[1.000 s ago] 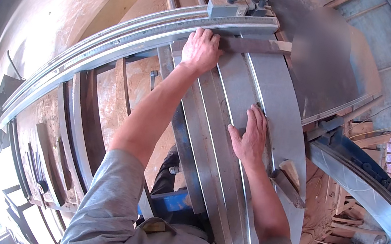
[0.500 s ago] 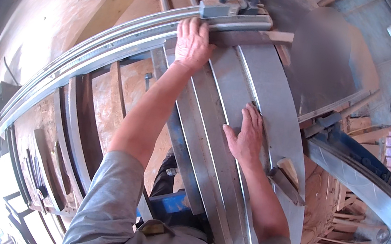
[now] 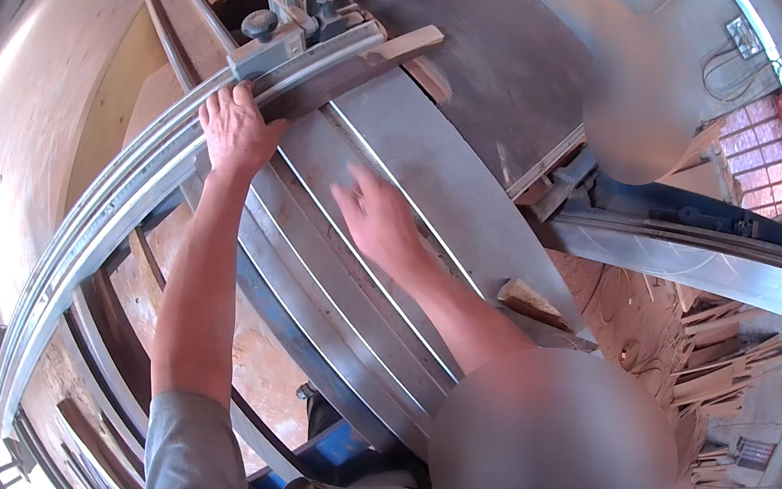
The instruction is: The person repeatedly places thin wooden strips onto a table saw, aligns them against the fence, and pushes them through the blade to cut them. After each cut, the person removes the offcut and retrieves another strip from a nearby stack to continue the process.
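Observation:
My left hand (image 3: 241, 133) lies over the long metal fence (image 3: 171, 126), its fingers stretched over the edge. The thumb points toward the near end of a wooden strip (image 3: 350, 77), dark along its side and paler at its far end, lying along the fence. I cannot see what is under the palm. Over the grey metal saw table (image 3: 445, 156) is my right hand (image 3: 380, 218), smeared by motion. Its fingers look partly bent, and nothing shows clearly in them. A clamp block with dark knobs (image 3: 277, 25) sits on the fence just beyond my left hand.
A small wood offcut (image 3: 536, 305) lies near the table's right edge. Beyond it, a metal beam (image 3: 701, 266) juts out to the right. Wood scraps (image 3: 722, 365) litter the floor there. Open frame bars (image 3: 109, 339) lie at left. Blurred patches hide parts of the view.
The view has turned, so the table and fence sit further left. My right hand has lifted and moved across the table toward my left hand, which stays at the fence.

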Motion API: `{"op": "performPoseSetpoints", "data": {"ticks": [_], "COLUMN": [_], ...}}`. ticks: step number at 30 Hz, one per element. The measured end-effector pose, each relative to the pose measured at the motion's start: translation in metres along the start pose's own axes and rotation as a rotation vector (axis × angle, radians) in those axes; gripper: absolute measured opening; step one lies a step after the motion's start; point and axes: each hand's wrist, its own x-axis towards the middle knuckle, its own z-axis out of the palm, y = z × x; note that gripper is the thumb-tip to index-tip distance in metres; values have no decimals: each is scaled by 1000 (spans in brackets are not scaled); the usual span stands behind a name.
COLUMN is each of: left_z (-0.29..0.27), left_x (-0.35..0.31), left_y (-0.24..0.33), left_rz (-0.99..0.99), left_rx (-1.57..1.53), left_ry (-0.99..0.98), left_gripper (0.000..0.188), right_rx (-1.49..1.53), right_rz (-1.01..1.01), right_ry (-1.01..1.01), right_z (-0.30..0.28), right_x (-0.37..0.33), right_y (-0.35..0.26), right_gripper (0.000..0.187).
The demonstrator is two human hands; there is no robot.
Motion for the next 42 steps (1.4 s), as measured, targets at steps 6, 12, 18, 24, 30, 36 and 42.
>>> {"op": "performPoseSetpoints", "data": {"ticks": [6, 12, 18, 24, 30, 36, 42], "left_z": [6, 13, 15, 20, 21, 23, 23], "left_x": [0, 2, 2, 4, 2, 1, 4], "left_y": [-1, -2, -2, -6, -7, -9, -7], "left_rz": [2, 17, 29, 43, 66, 59, 55], "left_rx": [37, 11, 26, 35, 47, 62, 50], "left_ry": [24, 18, 81, 90, 111, 110, 102], "left_gripper": [74, 72, 66, 66, 67, 66, 66], "right_rx": [518, 348, 365, 411, 428, 370, 367], "right_rz": [658, 559, 514, 507, 498, 478, 470], "right_ry": [-106, -104, -93, -95, -90, -115, -97], "right_z": [39, 61, 62, 66, 72, 67, 66], "right_x": [137, 167, 171, 175, 178, 175, 176], "right_y": [-35, -9, -10, -6, -1, -5, -3], "right_gripper": [54, 53, 52, 52, 52, 54, 57]}}
